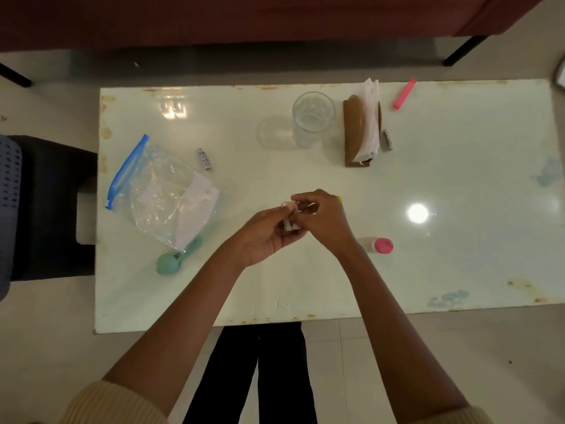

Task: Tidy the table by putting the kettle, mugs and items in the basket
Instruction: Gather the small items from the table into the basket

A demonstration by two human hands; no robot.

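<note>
Currently, in the head view, your two hands meet above the middle of the table [458,179]. Your left hand [269,237] is turned palm up and curls round some small white batteries [289,225], whose long axis points nearly away from you. Your right hand [324,218] is just to their right and pinches their far end, so they sit between both hands, off the table.

One loose battery [203,159] lies far-left of your left hand, the nearer one. Another battery [386,140] lies beside the napkin holder [353,130], nearer your right hand. The perforated grey thing [9,209] at the left edge is maybe the basket; I cannot tell.
</note>
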